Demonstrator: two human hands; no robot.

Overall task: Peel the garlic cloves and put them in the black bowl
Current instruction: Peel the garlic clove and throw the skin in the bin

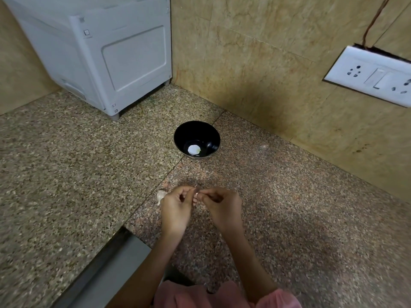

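A black bowl (197, 134) stands on the speckled granite counter (66, 174) near the wall corner, with something small and white lying in its bottom. My left hand (175, 210) and my right hand (222, 207) meet in front of me, well short of the bowl. Their fingertips pinch one small garlic clove (196, 194) between them; most of it is hidden by the fingers. A pale piece of garlic (160, 196) lies on the counter, just left of my left hand.
A white appliance (100, 52) stands at the back left of the counter. Tiled walls close the corner behind the bowl, with a white socket plate (369, 74) on the right wall. The counter's front edge runs diagonally at the lower left.
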